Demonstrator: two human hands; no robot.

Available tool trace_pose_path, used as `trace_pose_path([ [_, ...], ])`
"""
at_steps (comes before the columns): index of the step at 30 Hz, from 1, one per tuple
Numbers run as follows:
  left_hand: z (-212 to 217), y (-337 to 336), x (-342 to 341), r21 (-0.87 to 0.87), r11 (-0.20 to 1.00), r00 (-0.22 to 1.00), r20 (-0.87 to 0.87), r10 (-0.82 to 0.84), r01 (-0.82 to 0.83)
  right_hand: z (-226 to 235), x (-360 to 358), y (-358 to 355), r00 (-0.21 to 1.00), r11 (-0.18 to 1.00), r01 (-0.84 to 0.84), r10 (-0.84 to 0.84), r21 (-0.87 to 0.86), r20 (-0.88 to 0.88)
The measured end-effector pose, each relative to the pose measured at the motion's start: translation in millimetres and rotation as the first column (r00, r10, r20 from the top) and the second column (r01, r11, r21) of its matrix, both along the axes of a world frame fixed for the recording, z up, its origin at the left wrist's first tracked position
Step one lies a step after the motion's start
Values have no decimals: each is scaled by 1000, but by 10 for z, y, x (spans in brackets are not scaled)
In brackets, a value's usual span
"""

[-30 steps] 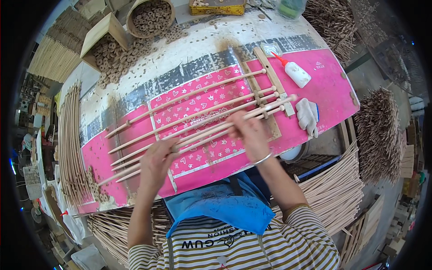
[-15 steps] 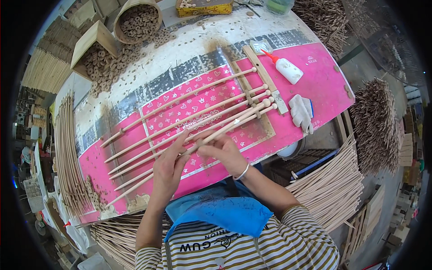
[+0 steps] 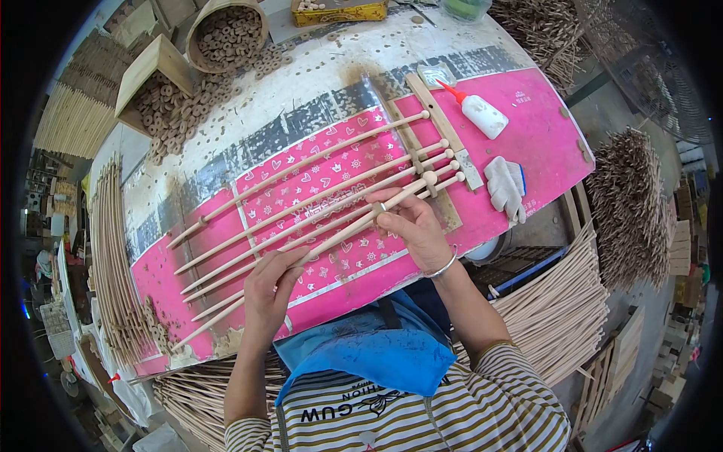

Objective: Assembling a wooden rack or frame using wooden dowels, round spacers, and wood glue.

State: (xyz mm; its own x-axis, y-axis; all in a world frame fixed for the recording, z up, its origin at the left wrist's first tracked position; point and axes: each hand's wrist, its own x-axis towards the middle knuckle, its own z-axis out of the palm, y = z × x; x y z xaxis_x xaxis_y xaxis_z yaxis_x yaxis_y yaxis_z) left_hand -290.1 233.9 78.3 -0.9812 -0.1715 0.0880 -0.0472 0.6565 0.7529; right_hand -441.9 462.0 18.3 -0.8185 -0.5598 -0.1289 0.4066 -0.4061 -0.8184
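Both my hands hold one pale wooden stick (image 3: pixel 335 240) with a round ball at its right end, slanting over the pink board. My left hand (image 3: pixel 269 288) is closed round its middle. Nearer the ball, my right hand (image 3: pixel 416 235) pinches a small brown wooden ring (image 3: pixel 379 209) that sits round the stick. Beyond it, several similar ball-ended sticks (image 3: pixel 301 195) lie side by side, their ball ends toward a wooden strip (image 3: pixel 444 128). One ring sits near the left tip of the farthest stick. My fingertips partly hide the ring I hold.
A white glue bottle (image 3: pixel 484 117) with a red nozzle and a white glove (image 3: pixel 504 188) lie at the right. Loose rings spill from a round tub (image 3: pixel 197 53) and a wooden box (image 3: pixel 162 60) at the far left. Stick bundles (image 3: pixel 553 316) surround the table.
My right hand has moved rightward along the stick toward its ball end, and the ring now sits farther that way. My left hand has shifted slightly left.
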Motion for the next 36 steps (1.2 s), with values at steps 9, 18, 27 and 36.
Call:
trace_pose_path([
  [9, -36, -6, -25, -35, 999, 1000, -16, 9, -10, -28, 7, 81, 999, 999, -29, 29, 16, -28],
  [18, -127, -50, -90, -51, 999, 997, -72, -3, 0, -158, -32, 150, 997, 987, 16, -3, 157, -81],
  [27, -169, -41, -150, -67, 998, 998, -61, -4, 0, -172, -63, 172, 996, 956, 11, 15, 295, -88],
  [36, -168, -22, -217, -78, 997, 999, -49, -2, -1, -233, -77, 163, 996, 950, 52, -28, 308, -80],
])
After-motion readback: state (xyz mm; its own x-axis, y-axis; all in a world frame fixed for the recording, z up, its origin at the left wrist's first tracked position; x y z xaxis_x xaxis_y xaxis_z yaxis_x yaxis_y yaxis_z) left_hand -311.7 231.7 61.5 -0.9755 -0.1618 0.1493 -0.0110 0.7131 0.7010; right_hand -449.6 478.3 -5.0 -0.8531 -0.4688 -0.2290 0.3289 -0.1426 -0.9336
